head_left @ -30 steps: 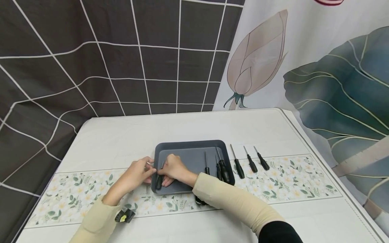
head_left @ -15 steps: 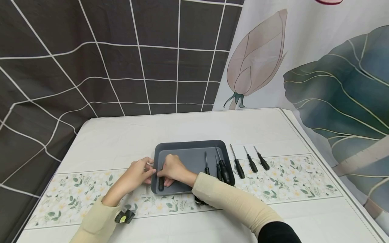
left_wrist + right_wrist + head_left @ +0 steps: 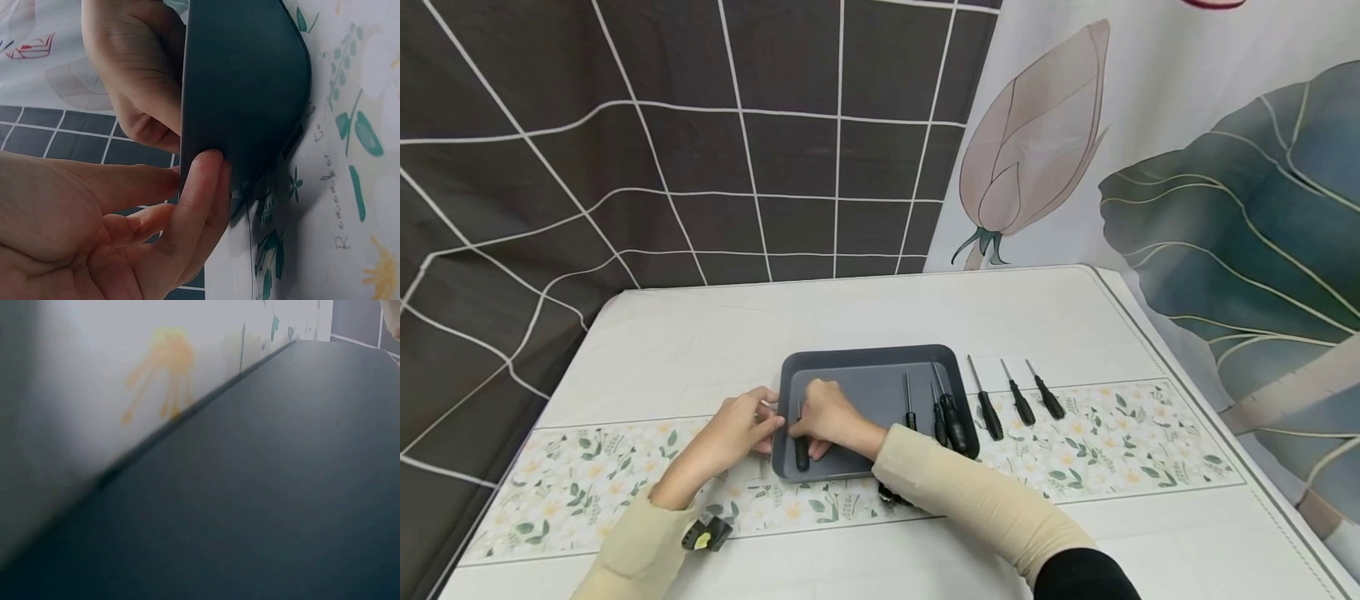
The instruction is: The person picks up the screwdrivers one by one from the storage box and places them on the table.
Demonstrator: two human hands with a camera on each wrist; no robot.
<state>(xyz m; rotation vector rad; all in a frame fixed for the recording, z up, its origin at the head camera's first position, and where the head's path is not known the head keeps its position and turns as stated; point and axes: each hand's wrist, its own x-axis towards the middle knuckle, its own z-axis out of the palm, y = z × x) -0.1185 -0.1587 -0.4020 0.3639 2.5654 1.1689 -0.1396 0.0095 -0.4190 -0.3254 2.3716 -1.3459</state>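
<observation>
The grey tray point(image 3: 865, 377) lies on the table, with my left hand point(image 3: 743, 429) at its left rim. In the left wrist view, the thumb and fingers of that left hand point(image 3: 153, 219) pinch the tray wall point(image 3: 250, 87). Inside the tray's left end my right hand point(image 3: 831, 417) holds a screwdriver, whose black handle point(image 3: 802, 454) points toward me, beside the left wall. My fingers cover part of this screwdriver. Three more black-handled screwdrivers lie in the tray's right part, among them a slim one point(image 3: 911, 412) and a thick one point(image 3: 953, 425). In the right wrist view only the tray's outer side point(image 3: 250, 487) fills the foreground.
Right of the tray, three screwdrivers lie in a row on the table: a longer one point(image 3: 990, 415), a middle one point(image 3: 1021, 407) and an outer one point(image 3: 1050, 402). A floral band point(image 3: 1120, 442) crosses the white tablecloth point(image 3: 850, 317). A dark checked curtain point(image 3: 790, 158) hangs behind.
The screwdriver in my right hand has shifted slightly right, its handle moving a little away from the tray's left wall. My left hand has stayed at the rim.
</observation>
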